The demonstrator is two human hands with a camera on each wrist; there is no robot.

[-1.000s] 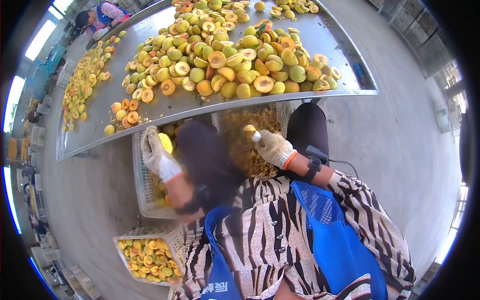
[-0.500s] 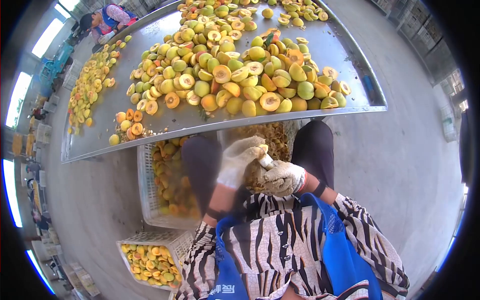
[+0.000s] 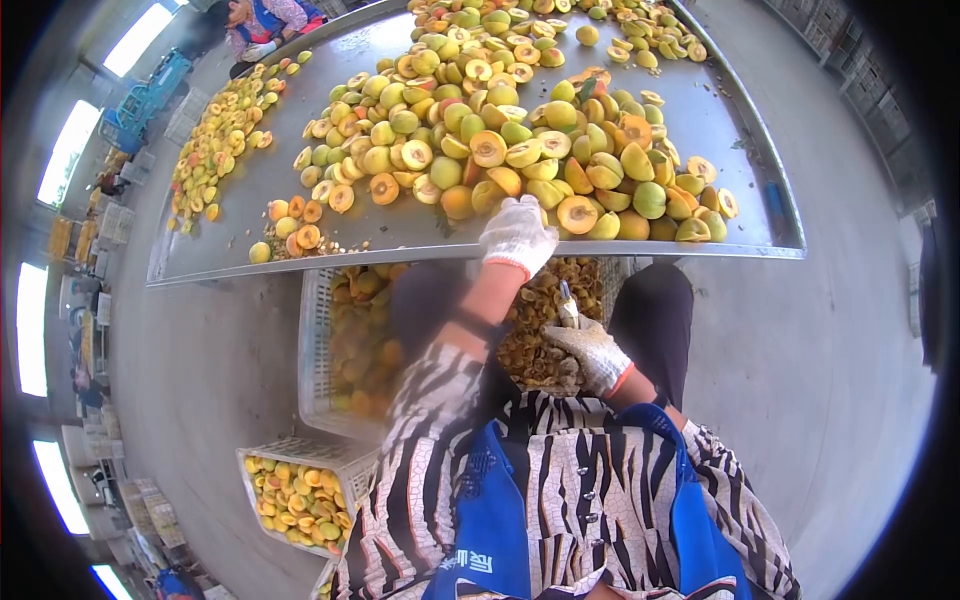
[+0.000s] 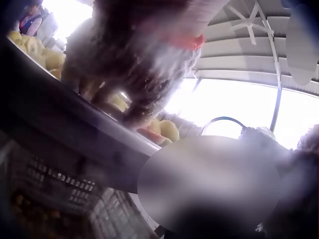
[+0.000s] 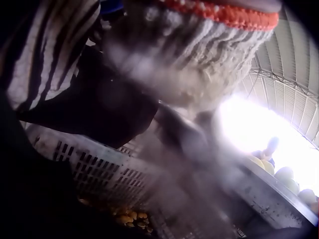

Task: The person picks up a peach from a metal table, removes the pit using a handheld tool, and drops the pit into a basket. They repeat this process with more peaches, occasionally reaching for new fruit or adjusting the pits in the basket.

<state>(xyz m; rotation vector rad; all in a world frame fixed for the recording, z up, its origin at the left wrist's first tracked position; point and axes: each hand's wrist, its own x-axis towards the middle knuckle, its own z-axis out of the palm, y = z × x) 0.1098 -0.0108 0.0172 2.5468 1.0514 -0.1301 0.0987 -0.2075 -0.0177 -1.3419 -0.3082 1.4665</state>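
Observation:
Halved yellow peaches [image 3: 488, 149] lie heaped on the metal table [image 3: 340, 245]. At the near edge of this heap, my gloved left hand [image 3: 520, 238] reaches down among the fruit. In the left wrist view its fingers [image 4: 142, 112] point down beside peach pieces; the glove hides much of the contact, and I cannot tell whether they grip one. Below the table edge, my gloved right hand [image 3: 592, 357] holds a small tool [image 3: 568, 303] with a pale handle and metal tip pointing up. Under it is a crate of brown scraps [image 3: 550, 345].
A crate of peaches [image 3: 316, 350] stands under the table to the left, and another fruit crate [image 3: 355, 480] sits on the floor nearer me. The table's raised metal rim [image 3: 700, 250] runs between my hands. Another person [image 3: 265, 25] works at the far left corner.
My left hand went from the left crate, carrying a yellow piece, to meet the right hand's tool over the scraps. Now it has moved up to the heap, while the right hand remains below.

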